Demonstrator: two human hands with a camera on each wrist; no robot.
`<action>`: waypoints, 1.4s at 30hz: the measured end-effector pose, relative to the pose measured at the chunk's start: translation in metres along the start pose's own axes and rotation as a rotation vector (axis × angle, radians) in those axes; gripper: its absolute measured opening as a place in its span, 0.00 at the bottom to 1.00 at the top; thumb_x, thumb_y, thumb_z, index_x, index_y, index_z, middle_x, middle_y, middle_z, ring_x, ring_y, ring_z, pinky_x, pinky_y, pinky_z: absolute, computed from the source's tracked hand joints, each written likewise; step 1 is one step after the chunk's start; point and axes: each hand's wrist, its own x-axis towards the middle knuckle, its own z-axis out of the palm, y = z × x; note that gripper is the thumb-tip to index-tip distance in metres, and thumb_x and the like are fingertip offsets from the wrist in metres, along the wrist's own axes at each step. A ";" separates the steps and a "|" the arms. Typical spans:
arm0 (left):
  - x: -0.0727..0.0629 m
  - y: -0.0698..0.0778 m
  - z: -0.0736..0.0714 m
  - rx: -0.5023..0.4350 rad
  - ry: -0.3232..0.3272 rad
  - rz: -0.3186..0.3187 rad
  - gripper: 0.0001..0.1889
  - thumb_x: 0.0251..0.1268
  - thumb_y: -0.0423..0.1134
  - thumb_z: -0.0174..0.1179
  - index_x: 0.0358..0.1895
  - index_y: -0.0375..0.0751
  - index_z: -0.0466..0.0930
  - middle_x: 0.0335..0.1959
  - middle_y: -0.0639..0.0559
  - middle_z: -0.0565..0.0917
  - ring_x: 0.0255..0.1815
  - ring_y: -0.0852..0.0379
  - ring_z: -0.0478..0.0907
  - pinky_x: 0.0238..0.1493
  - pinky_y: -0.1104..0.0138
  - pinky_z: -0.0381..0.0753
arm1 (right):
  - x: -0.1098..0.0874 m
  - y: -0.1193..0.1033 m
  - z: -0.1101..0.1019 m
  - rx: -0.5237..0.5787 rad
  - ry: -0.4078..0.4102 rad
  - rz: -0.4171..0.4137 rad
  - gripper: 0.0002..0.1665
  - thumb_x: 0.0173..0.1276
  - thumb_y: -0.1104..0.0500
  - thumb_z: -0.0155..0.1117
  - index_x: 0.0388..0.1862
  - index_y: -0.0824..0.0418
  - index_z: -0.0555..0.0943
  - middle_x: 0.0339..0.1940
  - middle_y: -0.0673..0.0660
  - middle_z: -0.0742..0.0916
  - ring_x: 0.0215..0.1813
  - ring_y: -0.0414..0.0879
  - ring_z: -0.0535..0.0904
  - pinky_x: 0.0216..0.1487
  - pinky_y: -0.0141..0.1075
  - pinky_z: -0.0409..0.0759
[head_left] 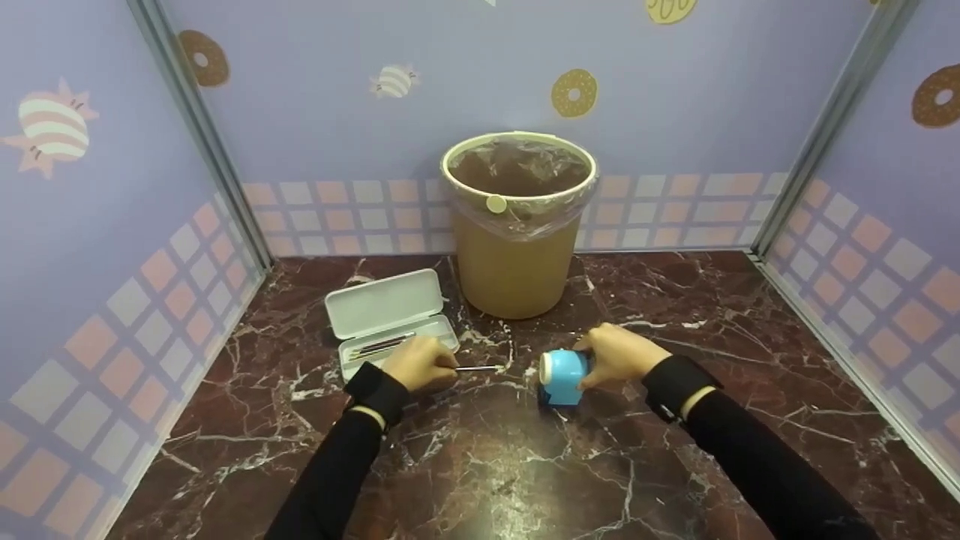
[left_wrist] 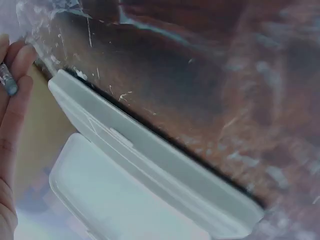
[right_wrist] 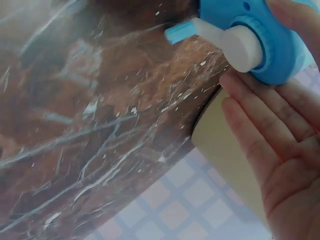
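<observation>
While my left hand (head_left: 420,364) has its fingertips closed in a pinch on a thin pencil (head_left: 478,368), my right hand (head_left: 619,356) is curled round the back of a blue sharpener (head_left: 565,386), thumb low and fingers above. The pencil lies about level and points across at the sharpener, its far end near but not touching. Next to my left hand sits a white pencil case (head_left: 390,304), lid up, with more pencils (head_left: 375,347) in its tray; beyond both hands is a lined bin (head_left: 517,277) against the wall (head_left: 300,97).

I judge that a loose pinch could let the pencil swivel or drop, and that bringing it in at a slant could make it miss or snap its tip. If my right grip is slack, the sharpener might tip or skid on the smooth table (head_left: 487,465). My left wrist could also knock the case.

The crank (right_wrist: 207,32) shows only from my right wrist; my palm hides part of the sharpener, and I cannot tell whether its base rests fully on the table, or how sharp the pencil is
</observation>
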 end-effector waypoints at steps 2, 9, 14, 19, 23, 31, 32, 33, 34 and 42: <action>-0.003 -0.003 0.001 -0.025 0.011 0.002 0.02 0.53 0.34 0.74 0.31 0.41 0.92 0.29 0.51 0.92 0.30 0.53 0.87 0.38 0.62 0.85 | 0.000 0.001 -0.002 -0.005 0.001 -0.001 0.22 0.43 0.50 0.85 0.34 0.62 0.89 0.26 0.53 0.91 0.24 0.37 0.76 0.31 0.33 0.79; -0.001 0.008 0.006 -0.209 0.072 -0.072 0.04 0.57 0.34 0.73 0.35 0.40 0.92 0.33 0.48 0.93 0.33 0.52 0.90 0.40 0.64 0.86 | 0.000 0.002 -0.002 -0.031 0.018 0.008 0.23 0.43 0.49 0.84 0.36 0.61 0.90 0.26 0.52 0.90 0.24 0.39 0.75 0.32 0.36 0.78; 0.003 0.019 0.012 -0.403 0.128 -0.117 0.06 0.60 0.34 0.72 0.37 0.35 0.91 0.34 0.42 0.93 0.35 0.48 0.91 0.40 0.66 0.88 | -0.003 0.002 0.001 -0.007 0.035 0.010 0.24 0.44 0.49 0.83 0.38 0.61 0.89 0.26 0.52 0.90 0.24 0.37 0.73 0.31 0.34 0.76; 0.006 0.029 0.020 -0.538 0.212 -0.166 0.09 0.60 0.34 0.72 0.38 0.31 0.90 0.36 0.39 0.92 0.36 0.47 0.91 0.41 0.69 0.87 | -0.006 0.005 0.005 0.038 0.050 0.019 0.27 0.46 0.51 0.84 0.42 0.64 0.89 0.31 0.55 0.92 0.25 0.36 0.76 0.32 0.33 0.78; 0.009 0.038 0.027 -0.600 0.270 -0.228 0.09 0.60 0.34 0.73 0.40 0.31 0.90 0.37 0.39 0.92 0.36 0.48 0.91 0.40 0.71 0.86 | -0.009 0.006 0.007 0.068 0.056 0.037 0.35 0.47 0.48 0.85 0.50 0.69 0.87 0.41 0.63 0.93 0.32 0.43 0.86 0.41 0.40 0.86; 0.019 0.061 0.041 -0.723 0.410 -0.343 0.11 0.59 0.35 0.73 0.41 0.30 0.90 0.37 0.37 0.92 0.35 0.48 0.91 0.38 0.75 0.84 | -0.011 0.006 0.004 0.216 0.075 0.122 0.43 0.55 0.41 0.80 0.61 0.69 0.83 0.13 0.49 0.79 0.14 0.33 0.59 0.23 0.29 0.66; 0.021 0.064 0.042 -0.753 0.425 -0.354 0.12 0.59 0.35 0.73 0.42 0.29 0.89 0.37 0.37 0.92 0.36 0.47 0.91 0.38 0.76 0.84 | -0.011 0.005 0.003 0.234 0.090 0.121 0.43 0.56 0.41 0.80 0.61 0.69 0.82 0.10 0.45 0.74 0.13 0.33 0.55 0.22 0.28 0.62; 0.023 0.067 0.043 -0.783 0.443 -0.364 0.12 0.59 0.34 0.73 0.42 0.28 0.89 0.37 0.36 0.92 0.36 0.45 0.91 0.37 0.76 0.84 | -0.010 0.003 0.003 0.250 0.111 0.114 0.42 0.57 0.41 0.79 0.61 0.69 0.82 0.09 0.43 0.70 0.12 0.32 0.54 0.21 0.27 0.60; 0.025 0.070 0.045 -0.808 0.461 -0.368 0.12 0.59 0.34 0.73 0.43 0.27 0.88 0.38 0.35 0.91 0.36 0.44 0.91 0.37 0.76 0.84 | -0.009 0.002 0.003 0.266 0.130 0.108 0.41 0.58 0.41 0.78 0.61 0.69 0.82 0.09 0.41 0.68 0.11 0.30 0.53 0.20 0.27 0.59; 0.040 0.090 0.050 -0.936 0.581 -0.412 0.11 0.59 0.32 0.72 0.42 0.27 0.89 0.36 0.33 0.91 0.38 0.33 0.90 0.35 0.68 0.88 | 0.000 -0.018 0.009 0.351 0.372 0.076 0.26 0.66 0.50 0.73 0.57 0.66 0.86 0.33 0.60 0.93 0.19 0.34 0.79 0.28 0.31 0.80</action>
